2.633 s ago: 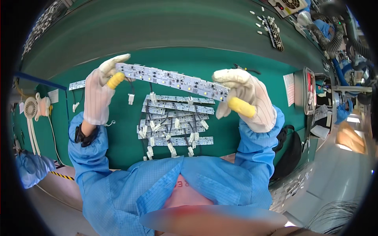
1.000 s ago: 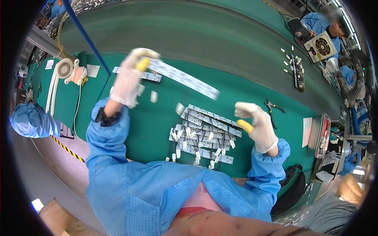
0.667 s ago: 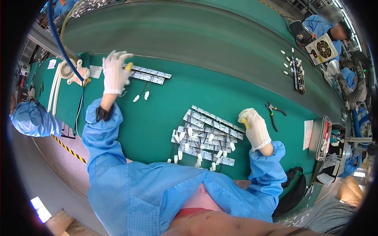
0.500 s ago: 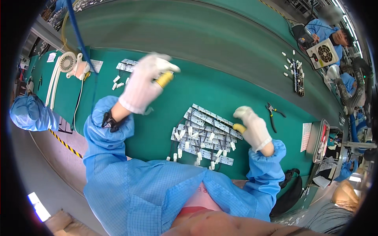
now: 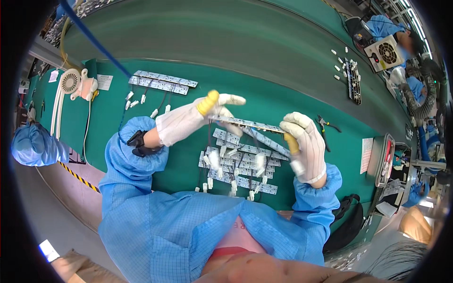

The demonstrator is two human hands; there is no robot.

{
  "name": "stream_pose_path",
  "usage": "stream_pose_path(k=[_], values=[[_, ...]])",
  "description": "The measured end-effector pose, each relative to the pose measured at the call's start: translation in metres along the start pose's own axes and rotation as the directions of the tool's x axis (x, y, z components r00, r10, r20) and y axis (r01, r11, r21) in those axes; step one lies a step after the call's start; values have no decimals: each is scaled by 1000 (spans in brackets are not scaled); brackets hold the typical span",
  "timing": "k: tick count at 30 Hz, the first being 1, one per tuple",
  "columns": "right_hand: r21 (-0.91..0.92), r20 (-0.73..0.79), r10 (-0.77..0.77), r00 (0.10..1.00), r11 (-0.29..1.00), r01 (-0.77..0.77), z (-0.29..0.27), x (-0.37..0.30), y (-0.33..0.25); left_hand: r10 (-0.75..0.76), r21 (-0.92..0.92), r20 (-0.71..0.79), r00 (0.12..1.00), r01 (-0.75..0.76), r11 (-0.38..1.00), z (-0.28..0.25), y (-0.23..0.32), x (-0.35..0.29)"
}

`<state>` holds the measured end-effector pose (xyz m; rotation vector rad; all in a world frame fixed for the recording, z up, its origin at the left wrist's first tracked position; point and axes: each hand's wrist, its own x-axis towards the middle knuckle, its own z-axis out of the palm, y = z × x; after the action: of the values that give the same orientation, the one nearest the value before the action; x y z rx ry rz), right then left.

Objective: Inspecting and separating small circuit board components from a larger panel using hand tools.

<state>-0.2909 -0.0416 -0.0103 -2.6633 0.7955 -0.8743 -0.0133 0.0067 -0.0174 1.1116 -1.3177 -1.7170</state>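
Note:
My right hand [image 5: 304,144], in a white glove with a yellow thumb cover, grips the right end of a narrow LED circuit board [image 5: 257,125]. My left hand [image 5: 212,113], gloved alike, is at the board's other end with its fingers stretched out and thumb apart. Some fingers lie behind and below the board, which seems to rest against them. Dark wires with blurred white connectors [image 5: 260,162] hang from it. Beneath is an overlapping pile of similar boards [image 5: 250,183] with wires and white plugs. Another board [image 5: 266,141] slants just below the held one.
Two wired boards [image 5: 163,82] lie at the far left, near a small fan [image 5: 71,81]. Black-and-yellow cutters [image 5: 323,129] lie beyond my right hand. A metal tray [image 5: 386,162] stands at right. A board bundle [image 5: 353,82] lies on the dark belt [image 5: 283,52]. A blue hose [image 5: 94,37] crosses upper left.
My left hand has come back rightward from the far-left boards and turned over. My right hand has lifted a board off the pile, its wires swinging beneath.

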Motion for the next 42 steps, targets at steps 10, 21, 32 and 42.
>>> stream_pose_path(k=[10,21,32,42], values=[[372,190,399,897,816,-442,-25,-3,18,184,444,-153,971,-99,891,7,10,-9],[694,94,600,794,533,-484,-31,-6,10,588,754,-41,808,-361,549,2,2,-9],[770,194,571,798,415,-485,-35,-3,9,608,691,-186,772,-337,639,-2,-6,-16],[773,182,497,849,461,-435,-42,-8,11,638,734,-156,754,-344,586,-5,-2,-15]])
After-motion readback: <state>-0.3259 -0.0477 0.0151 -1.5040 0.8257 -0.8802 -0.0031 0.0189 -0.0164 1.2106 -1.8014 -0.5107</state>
